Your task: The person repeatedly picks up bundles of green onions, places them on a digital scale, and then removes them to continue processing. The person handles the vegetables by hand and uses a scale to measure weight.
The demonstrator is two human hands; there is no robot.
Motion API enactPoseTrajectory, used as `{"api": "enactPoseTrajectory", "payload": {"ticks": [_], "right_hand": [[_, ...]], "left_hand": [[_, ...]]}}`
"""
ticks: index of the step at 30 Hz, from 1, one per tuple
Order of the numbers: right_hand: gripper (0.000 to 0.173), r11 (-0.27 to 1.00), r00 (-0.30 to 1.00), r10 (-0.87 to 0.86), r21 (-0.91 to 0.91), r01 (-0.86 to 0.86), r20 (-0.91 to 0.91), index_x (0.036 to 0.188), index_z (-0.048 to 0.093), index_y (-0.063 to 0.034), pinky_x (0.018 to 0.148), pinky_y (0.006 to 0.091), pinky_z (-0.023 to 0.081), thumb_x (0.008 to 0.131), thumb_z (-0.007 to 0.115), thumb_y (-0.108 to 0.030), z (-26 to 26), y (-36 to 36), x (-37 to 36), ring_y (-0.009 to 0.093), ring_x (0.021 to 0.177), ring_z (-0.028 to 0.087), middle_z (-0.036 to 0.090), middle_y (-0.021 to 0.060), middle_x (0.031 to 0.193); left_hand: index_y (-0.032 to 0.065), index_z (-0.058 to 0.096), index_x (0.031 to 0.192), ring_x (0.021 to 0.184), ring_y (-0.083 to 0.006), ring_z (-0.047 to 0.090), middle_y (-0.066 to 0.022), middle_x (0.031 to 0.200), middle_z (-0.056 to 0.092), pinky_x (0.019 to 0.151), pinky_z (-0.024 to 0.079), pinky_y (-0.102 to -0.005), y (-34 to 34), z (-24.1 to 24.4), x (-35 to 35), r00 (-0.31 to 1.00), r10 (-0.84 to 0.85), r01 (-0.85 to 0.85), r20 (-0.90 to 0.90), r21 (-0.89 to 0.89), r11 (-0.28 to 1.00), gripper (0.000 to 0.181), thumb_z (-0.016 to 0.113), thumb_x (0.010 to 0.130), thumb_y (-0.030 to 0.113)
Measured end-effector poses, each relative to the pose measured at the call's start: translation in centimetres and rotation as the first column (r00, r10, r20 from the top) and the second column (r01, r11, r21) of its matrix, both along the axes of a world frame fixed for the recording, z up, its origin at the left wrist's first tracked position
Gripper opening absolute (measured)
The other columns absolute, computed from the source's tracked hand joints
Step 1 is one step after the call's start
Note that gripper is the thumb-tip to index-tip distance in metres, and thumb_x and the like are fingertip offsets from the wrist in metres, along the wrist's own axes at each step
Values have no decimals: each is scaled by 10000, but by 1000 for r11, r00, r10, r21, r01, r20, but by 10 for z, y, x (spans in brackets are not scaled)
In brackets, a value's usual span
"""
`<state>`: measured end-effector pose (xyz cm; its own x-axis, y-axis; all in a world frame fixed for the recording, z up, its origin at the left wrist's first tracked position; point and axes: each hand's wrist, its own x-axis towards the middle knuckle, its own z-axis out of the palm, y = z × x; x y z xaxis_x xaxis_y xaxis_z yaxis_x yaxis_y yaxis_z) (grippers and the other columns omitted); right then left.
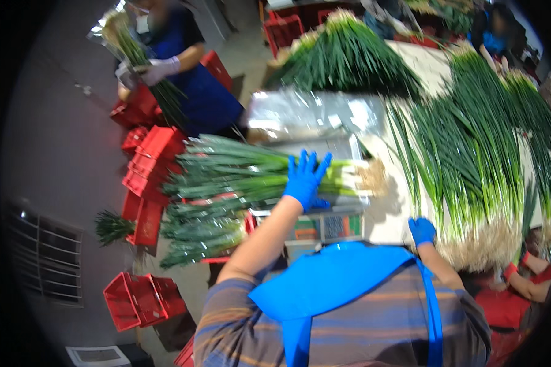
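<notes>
A thick bunch of green onions (257, 169) lies sideways across a metal tray (356, 149), its pale roots toward the right. My left hand (305, 179), in a blue glove, rests on top of this bunch near the white ends, fingers spread. To the right, my gloved right hand (422, 231) is closed around the lower ends of a few loose green onion stalks (408, 160); its fingertips are partly hidden. Beside it on the pale table (385, 225) lies a wide pile of green onions (480, 183), roots facing me.
Clear plastic bags (312, 112) lie beyond the tray. Another onion heap (344, 59) is at the back. More bunches (202, 234) lie at left, near red crates (151, 160). A co-worker (183, 82) holds a bunch; other people work at the right.
</notes>
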<state>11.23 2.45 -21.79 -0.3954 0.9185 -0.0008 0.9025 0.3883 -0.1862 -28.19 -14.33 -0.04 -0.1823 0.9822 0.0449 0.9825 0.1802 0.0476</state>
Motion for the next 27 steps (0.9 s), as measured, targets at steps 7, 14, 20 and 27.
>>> {"api": "enactPoseTrajectory", "payload": {"ticks": [7,14,20,27], "right_hand": [[406,996,987,-44,68,55,-155,558,586,-59,559,462,426,763,580,-410,4,-7,-4,360,589,555,563,184,615],[376,989,969,2,142,34,-246,525,529,-55,539,453,401,753,616,-342,4,-10,-4,358,561,524,533,173,586],[355,983,960,22,180,30,-280,531,523,-60,545,446,410,755,621,-317,-1,-7,-1,357,568,526,529,175,590],[350,982,969,15,186,33,-247,527,502,-50,545,449,394,755,623,-286,-5,-9,-4,350,563,504,507,167,577]], "left_hand": [[227,189,1437,1170,-371,407,-155,1228,471,1002,219,-600,23,-31,-24,998,-34,31,-50,-50,998,1122,742,533,596],[245,180,1438,1093,-330,469,-130,1177,508,991,244,-598,22,-31,-23,999,-5,1,-51,-85,996,1052,715,597,583],[290,211,1427,1040,-331,500,-134,1098,534,955,293,-571,27,-34,-27,999,-13,9,-37,-93,996,961,718,640,510],[269,225,1423,1040,-329,499,-137,1098,533,933,320,-546,26,-31,-25,999,-18,15,-41,-66,998,942,722,653,485]]}}
